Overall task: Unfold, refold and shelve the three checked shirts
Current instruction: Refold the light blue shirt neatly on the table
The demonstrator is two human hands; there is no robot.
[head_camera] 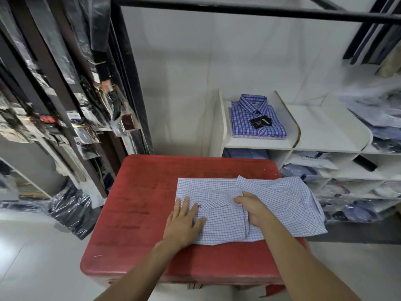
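Two bare forearms reach over the near rounded edge of the red bench (138,213), whose top looks worn and faintly streaked. The left hand (184,222) lies flat, fingers straight and spread, pressing the near left part of a pale checked shirt (282,205); its grip is apart. The right hand (253,210) has its grip clamped on a fold of thin cotton at the shirt's middle. The shirt lies partly folded, soft and creased. Beyond, on the white shelf (321,124) with curved dividers, a folded blue checked shirt (256,115) with a black tag (260,122) tops a small stack.
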